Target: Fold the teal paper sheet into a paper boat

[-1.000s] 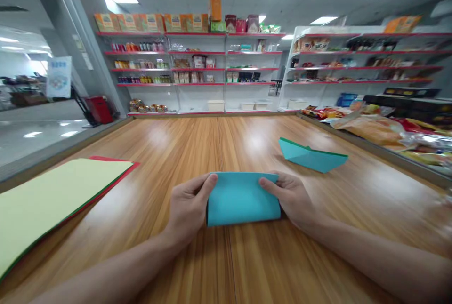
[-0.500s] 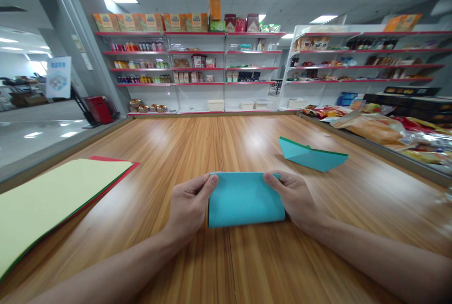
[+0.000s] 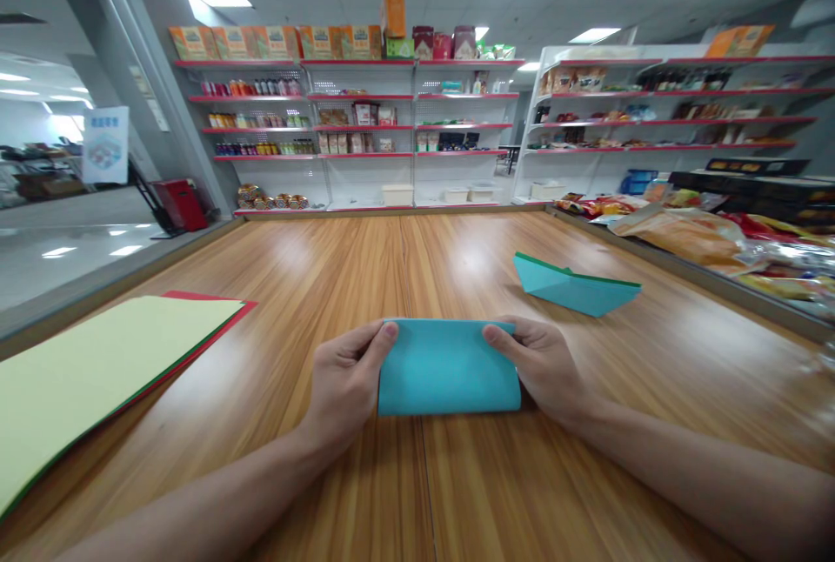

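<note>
L hand [image 3: 344, 375]: thumb+fingers pinched on blue paper [image 3: 450, 371], far-L corner | R hand [image 3: 543, 364]: same, far-R corner | paper boat [image 3: 577, 286]: on tbl [image 3: 326, 284], far R

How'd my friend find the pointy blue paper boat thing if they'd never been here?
Start at the big wooden table, then look just beyond the right hand. A blue boat-shaped folded paper sits there. Unlike the rectangular blue sheet held nearby, it has pointed ends and a green upper edge.

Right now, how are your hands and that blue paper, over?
Left hand, right hand: gripping blue paper near upper corners. Folded paper boat beyond right hand, not in the way.
</note>
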{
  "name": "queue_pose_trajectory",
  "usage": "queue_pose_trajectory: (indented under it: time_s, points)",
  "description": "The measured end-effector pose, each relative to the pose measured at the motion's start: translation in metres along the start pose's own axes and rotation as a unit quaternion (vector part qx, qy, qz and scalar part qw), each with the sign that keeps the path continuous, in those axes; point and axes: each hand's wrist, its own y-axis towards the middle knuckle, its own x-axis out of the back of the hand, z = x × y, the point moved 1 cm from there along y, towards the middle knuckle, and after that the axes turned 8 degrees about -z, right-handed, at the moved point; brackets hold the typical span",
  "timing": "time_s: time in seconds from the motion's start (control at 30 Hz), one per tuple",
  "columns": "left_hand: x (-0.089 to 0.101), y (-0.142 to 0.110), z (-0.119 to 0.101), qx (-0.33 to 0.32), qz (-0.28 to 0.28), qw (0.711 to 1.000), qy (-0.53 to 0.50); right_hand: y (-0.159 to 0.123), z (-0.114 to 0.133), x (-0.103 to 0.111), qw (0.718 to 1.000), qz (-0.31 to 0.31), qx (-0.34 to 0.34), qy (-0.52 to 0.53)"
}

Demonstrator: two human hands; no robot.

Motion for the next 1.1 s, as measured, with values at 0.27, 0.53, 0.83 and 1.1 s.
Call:
queue_pose_trajectory:
  time_s: [0.27,0.53,0.83,1.1]
  points:
    - [-0.001,-0.0004,0.0002,-0.01,-0.002,1.0,-0.005,-0.001,0.0001,0.0009,1.0,-0.004,-0.001,0.011]
    - [-0.0001,-0.0029,0.0011,-0.004,0.001,1.0,-0.012,-0.002,0.0042,-0.0007,1.0,-0.015,-0.002,-0.014]
    - [0.001,-0.0032,0.0035,-0.056,-0.011,0.998,0.03,-0.0019,0.0029,-0.0003,1.0,-0.017,-0.007,0.007]
    - [0.0019,-0.0041,0.0022,-0.077,-0.014,0.995,0.057,-0.0027,0.0053,-0.001,0.999,-0.031,-0.015,0.001]
